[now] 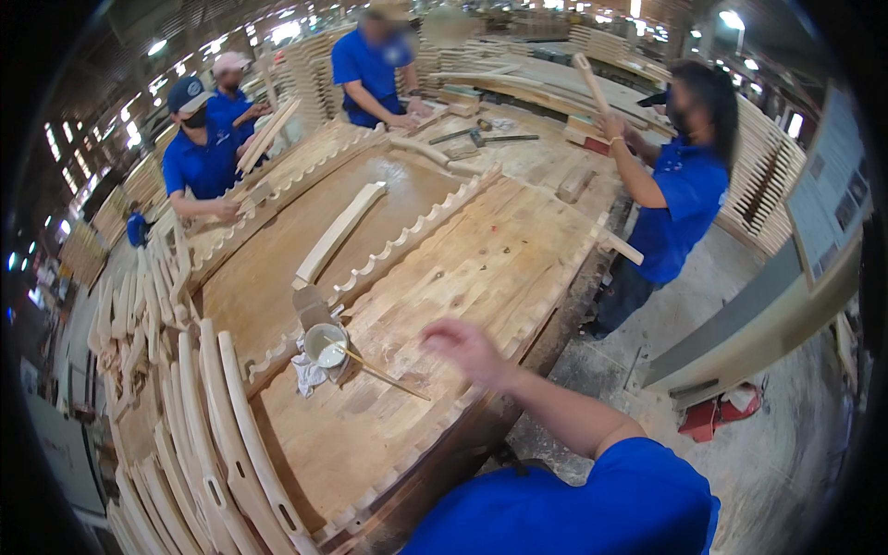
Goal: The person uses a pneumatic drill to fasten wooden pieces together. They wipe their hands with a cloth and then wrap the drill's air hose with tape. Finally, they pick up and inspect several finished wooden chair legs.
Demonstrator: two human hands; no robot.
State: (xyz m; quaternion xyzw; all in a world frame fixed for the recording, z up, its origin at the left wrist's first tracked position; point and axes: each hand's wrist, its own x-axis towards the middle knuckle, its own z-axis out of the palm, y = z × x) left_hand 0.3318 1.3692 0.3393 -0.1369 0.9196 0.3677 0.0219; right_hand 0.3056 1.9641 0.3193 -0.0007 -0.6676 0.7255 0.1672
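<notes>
My right hand (465, 351) hovers over the near part of the wooden workbench (462, 268), slightly blurred, its fingers loosely stretched to the left with nothing visible in them. My left hand is out of view. Left of my right hand stands a small tub (326, 344) with pale liquid inside. A thin stick (393, 381) leans out of it, its end reaching over the bench. Beside the tub lies a crumpled white rag (309, 376). Farther off, a curved wooden piece (340, 231) rests on the brown panel, next to a scalloped wooden rail (421, 231).
Long curved wooden pieces (213, 444) with slots are stacked along the left side. Co-workers in blue shirts stand around the bench; one at the right (680, 185) holds up a wooden piece (590, 83). A pillar with a posted board (832, 194) rises at the right.
</notes>
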